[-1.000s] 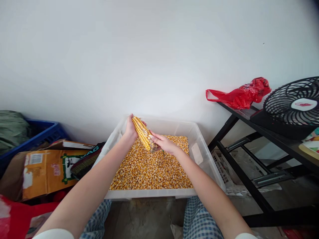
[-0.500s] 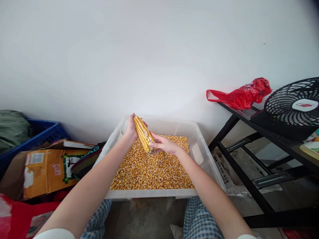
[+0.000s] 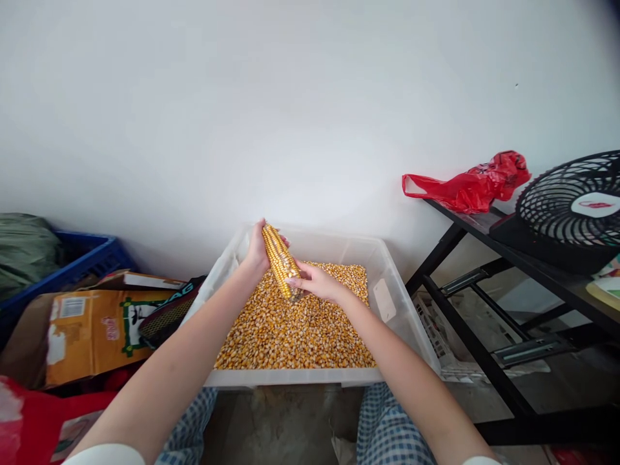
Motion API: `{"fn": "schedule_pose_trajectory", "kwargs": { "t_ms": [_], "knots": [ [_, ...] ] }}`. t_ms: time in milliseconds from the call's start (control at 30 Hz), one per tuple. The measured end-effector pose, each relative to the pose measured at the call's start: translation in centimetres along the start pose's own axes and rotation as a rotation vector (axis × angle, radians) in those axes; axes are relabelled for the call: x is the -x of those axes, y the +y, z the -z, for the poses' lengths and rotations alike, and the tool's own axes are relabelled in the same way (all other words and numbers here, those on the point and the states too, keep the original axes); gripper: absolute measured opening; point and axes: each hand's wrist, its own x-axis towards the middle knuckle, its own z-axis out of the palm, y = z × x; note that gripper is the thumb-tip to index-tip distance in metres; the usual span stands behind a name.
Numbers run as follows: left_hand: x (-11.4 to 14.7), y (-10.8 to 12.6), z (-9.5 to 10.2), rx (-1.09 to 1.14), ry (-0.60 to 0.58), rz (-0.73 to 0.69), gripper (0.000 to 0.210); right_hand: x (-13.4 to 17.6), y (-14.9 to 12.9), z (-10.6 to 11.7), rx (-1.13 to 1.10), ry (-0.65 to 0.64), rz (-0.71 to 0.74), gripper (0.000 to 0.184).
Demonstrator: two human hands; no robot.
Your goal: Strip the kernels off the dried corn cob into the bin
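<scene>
White wall (image 3: 310, 116) filled the back of the room, and a big clear plastic bin (image 3: 300, 376) stood in front of it. Loose corn kernels (image 3: 300, 336), yellow and orange, lay in the bin and showed all the way to its near edge. One corn cob (image 3: 276, 255) was up in the person's two hands, over the kernels, a bit left of the bin's middle. It was tilted, with one end up toward the bin's back edge and the other end leaning down toward the middle. Rows of yellow covered its left side, and a paler strip ran along its right side.

The left hand (image 3: 256, 248) had its fingers curled around the far end of the cob. The right hand (image 3: 317, 282) held the near end, with its thumb on top. Its other fingers were partly hidden, so I could not tell just where they sat.

Past the bin's right edge was a black table (image 3: 477, 221). A crumpled red bag (image 3: 467, 187) lay at its far left corner, and a black fan (image 3: 576, 200) sat just beside the bag. Past the bin's left edge was an orange cardboard box (image 3: 92, 336), with a blue crate (image 3: 106, 252) behind it.
</scene>
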Motion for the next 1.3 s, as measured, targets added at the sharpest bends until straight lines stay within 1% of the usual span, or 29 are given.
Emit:
{"fn": "schedule_pose_trajectory", "kwargs": {
  "t_ms": [67,100,200,267,333,400,533,700,867,933,1000,1100,1167,1233,1300],
  "knots": [
    [0.3,0.3,-0.2,0.005,-0.025,-0.03,0.039,0.3,-0.5,0.2,-0.03,-0.018,-0.042,0.07],
    [0.5,0.5,-0.4,0.002,-0.042,-0.071,0.039,0.3,-0.7,0.3,-0.024,-0.004,-0.045,0.068],
    [1.6,0.8,-1.4,-0.037,-0.08,-0.258,0.039,0.1,-0.9,0.2,0.012,0.098,-0.013,0.057],
    [2.5,0.8,-2.0,-0.108,-0.094,-0.331,0.031,-0.4,-0.6,0.1,0.034,0.173,0.011,0.049],
    [3.1,0.6,-2.5,-0.202,-0.123,-0.341,0.022,-0.8,-0.1,0.1,0.046,0.221,0.032,0.046],
    [3.5,0.4,-2.8,-0.263,-0.151,-0.338,0.02,-1.1,0.2,0.1,0.036,0.255,0.059,0.046],
    [3.4,-0.4,-2.8,-0.28,-0.166,-0.319,0.024,-1.1,0.0,0.1,-0.059,0.329,0.083,0.044],
    [3.2,-1.8,-2.8,-0.302,-0.184,-0.348,0.021,-0.9,-0.2,-0.1,-0.228,0.366,0.083,0.037],
    [3.7,-2.7,-3.1,-0.263,-0.179,-0.228,0.02,-1.1,0.4,0.0,-0.288,0.397,0.049,0.027],
    [3.8,-2.8,-3.2,-0.272,-0.189,-0.217,0.022,-1.1,0.5,-0.1,-0.323,0.405,0.046,0.022],
    [3.7,-3.0,-3.1,-0.302,-0.188,-0.267,0.023,-1.1,0.3,-0.3,-0.374,0.41,0.034,0.021],
    [3.6,-3.2,-2.9,-0.396,-0.179,-0.423,0.026,-0.9,-0.4,-0.5,-0.49,0.415,-0.004,0.024],
    [3.7,-3.5,-2.9,-0.494,-0.208,-0.508,0.029,-0.8,-0.8,-0.5,-0.556,0.428,-0.031,0.024],
    [3.9,-3.7,-2.9,-0.585,-0.247,-0.532,0.03,-0.8,-1.0,-0.4,-0.609,0.451,-0.059,0.021],
    [4.2,-3.9,-2.9,-0.632,-0.264,-0.523,0.03,-0.7,-1.2,-0.3,-0.651,0.458,-0.075,0.018]
  ]
}}
